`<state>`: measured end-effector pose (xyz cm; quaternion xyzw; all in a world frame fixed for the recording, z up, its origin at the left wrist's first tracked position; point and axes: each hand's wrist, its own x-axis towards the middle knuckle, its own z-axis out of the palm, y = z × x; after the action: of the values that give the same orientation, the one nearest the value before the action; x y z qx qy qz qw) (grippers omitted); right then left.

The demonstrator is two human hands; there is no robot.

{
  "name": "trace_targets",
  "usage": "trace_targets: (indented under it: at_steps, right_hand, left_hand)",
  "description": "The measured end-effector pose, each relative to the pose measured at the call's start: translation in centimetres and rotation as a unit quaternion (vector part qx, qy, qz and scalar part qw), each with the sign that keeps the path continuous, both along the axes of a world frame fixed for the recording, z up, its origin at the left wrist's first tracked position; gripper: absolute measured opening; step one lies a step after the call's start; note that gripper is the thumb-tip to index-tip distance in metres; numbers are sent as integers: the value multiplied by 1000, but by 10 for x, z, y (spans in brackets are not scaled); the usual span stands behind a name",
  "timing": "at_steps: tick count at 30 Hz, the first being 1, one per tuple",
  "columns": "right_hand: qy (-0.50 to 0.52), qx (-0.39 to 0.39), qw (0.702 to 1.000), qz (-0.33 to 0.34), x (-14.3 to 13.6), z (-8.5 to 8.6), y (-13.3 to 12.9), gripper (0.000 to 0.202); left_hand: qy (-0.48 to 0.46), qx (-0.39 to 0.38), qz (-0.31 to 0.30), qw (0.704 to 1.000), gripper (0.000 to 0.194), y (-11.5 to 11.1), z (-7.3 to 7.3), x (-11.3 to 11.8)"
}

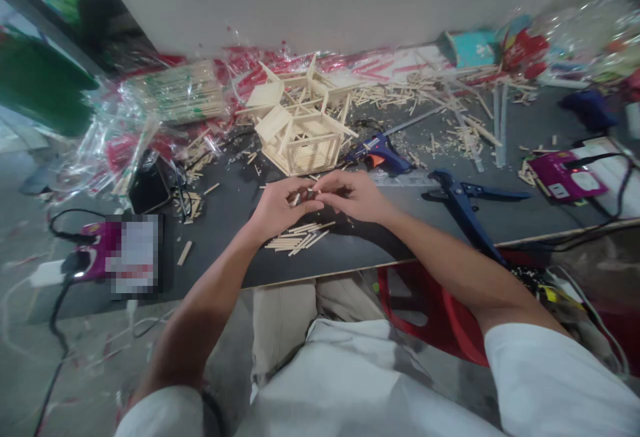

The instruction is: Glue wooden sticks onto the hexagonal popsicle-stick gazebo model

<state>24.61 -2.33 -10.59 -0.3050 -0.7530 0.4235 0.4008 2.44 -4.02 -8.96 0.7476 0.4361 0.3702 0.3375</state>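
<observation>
My left hand (pixel 285 207) is closed, with the pale end of a short wooden stick (pixel 297 198) showing between its fingers. Close against it, my right hand (pixel 353 196) has thumb and fingers pinched together; what they grip is too small to make out. Just below both hands, a loose pile of short wooden sticks (pixel 300 238) lies on the dark tabletop (pixel 225 250). Beyond my fingers stands a model house frame (pixel 310 147) built of thin sticks, with angled roof pieces. A blue hot glue gun (pixel 383 154) rests to its right.
A blue ratchet cutter (pixel 463 200) and a clear ruler (pixel 405 179) lie right. Purple power boxes (pixel 567 176) with cords sit at both sides. Bundled sticks in plastic (pixel 175 90), a dark phone-like object (pixel 149 182) and scattered offcuts (pixel 400 96) surround the work area.
</observation>
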Motion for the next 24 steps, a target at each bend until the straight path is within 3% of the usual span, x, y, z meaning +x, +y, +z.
trace_targets:
  at_steps: [5,15,20,24]
  right_hand:
    - [18,5,1000,-20,2,-2,3,30]
    - [-21,39,997,-69,1,1,6,33]
    - [-52,66,993,-77,3,0,7,29]
    - [-63,72,992,-84,5,-1,7,26]
  left_hand:
    - [-9,125,5,992,8,-3,2,1]
    - [7,160,10,987,13,-1,7,-2]
    - [4,159,92,983,13,3,10,-7]
    - [-3,129,226,965,14,12,12,-18]
